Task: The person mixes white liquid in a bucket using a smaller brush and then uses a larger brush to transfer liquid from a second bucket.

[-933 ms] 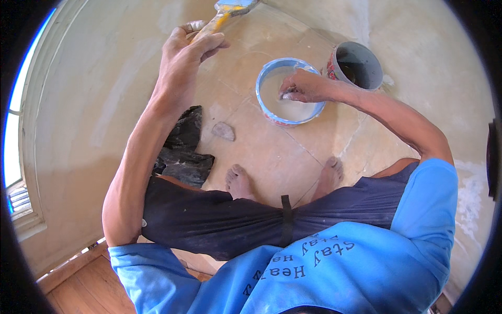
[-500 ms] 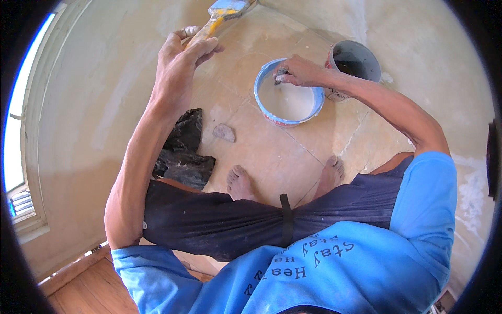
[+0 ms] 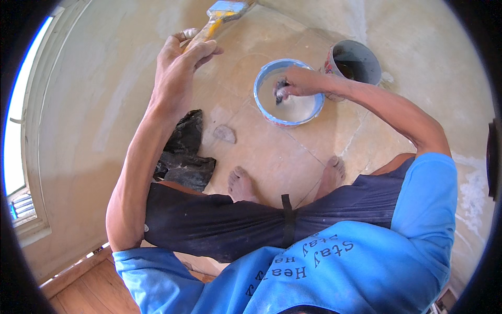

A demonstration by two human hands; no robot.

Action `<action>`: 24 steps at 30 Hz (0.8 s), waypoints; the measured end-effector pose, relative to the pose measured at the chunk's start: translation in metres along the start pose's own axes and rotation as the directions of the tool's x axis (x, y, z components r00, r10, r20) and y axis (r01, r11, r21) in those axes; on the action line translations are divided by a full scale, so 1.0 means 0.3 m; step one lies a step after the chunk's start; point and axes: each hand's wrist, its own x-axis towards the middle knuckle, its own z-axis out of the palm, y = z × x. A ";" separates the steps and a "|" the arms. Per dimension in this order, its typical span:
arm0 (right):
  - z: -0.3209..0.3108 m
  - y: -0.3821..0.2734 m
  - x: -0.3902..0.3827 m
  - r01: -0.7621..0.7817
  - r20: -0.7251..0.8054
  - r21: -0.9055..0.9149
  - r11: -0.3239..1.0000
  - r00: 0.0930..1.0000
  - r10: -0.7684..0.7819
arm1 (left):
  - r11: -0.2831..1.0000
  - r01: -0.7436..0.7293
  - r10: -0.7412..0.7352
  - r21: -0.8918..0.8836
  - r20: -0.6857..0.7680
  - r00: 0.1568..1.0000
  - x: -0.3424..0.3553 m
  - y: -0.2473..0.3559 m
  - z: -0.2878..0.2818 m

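My left hand (image 3: 180,60) is raised at the upper left, closed round the handle of a worn brush (image 3: 212,29) with yellow on it and a pale blue band on its head. My right hand (image 3: 298,82) reaches into a round container (image 3: 271,115) with a light blue rim and off-white liquid (image 3: 298,107). Its fingers grip a small dark object (image 3: 280,95), smeared white, just above or in that liquid; whether it touches is hard to tell.
A grey-lined pail (image 3: 361,63) stands behind at the right. Black crumpled plastic (image 3: 183,167) and a flat stone-like piece (image 3: 225,133) lie on the tiled floor (image 3: 287,157), beside my bare feet. Pale walls (image 3: 94,94) surround me; a window (image 3: 13,157) is at the left.
My right hand rose toward the container's back rim, then dropped back inside, with the dark object now showing more clearly. My left hand and brush have shifted only slightly.
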 end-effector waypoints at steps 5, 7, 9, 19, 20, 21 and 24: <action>-0.012 0.091 0.049 0.148 -0.245 -0.270 0.951 0.945 -0.217 | 1.000 0.009 -0.009 0.013 0.017 1.000 0.005 -0.004 -0.003; -0.003 0.070 0.038 0.175 -0.251 -0.257 0.950 0.938 -0.241 | 1.000 0.008 -0.008 0.009 0.005 1.000 0.002 -0.008 -0.007; 0.022 0.030 -0.003 0.171 -0.198 -0.166 0.971 0.959 -0.203 | 1.000 0.004 -0.004 -0.004 0.001 1.000 0.006 -0.012 -0.007; -0.007 0.023 -0.018 -0.073 -0.063 0.054 0.996 0.995 0.077 | 1.000 0.009 -0.009 0.002 0.017 1.000 0.007 -0.008 -0.006; -0.016 0.030 -0.011 -0.057 -0.131 0.010 0.998 0.990 0.058 | 1.000 0.010 -0.010 -0.004 0.017 1.000 0.007 -0.008 -0.003; -0.022 0.030 -0.005 -0.041 -0.196 -0.034 0.999 0.980 0.034 | 1.000 0.012 -0.012 -0.004 0.009 1.000 0.005 -0.007 -0.004; -0.016 0.054 0.008 0.069 -0.326 -0.251 0.966 0.933 -0.151 | 1.000 0.013 -0.013 -0.004 -0.005 1.000 0.006 -0.009 -0.006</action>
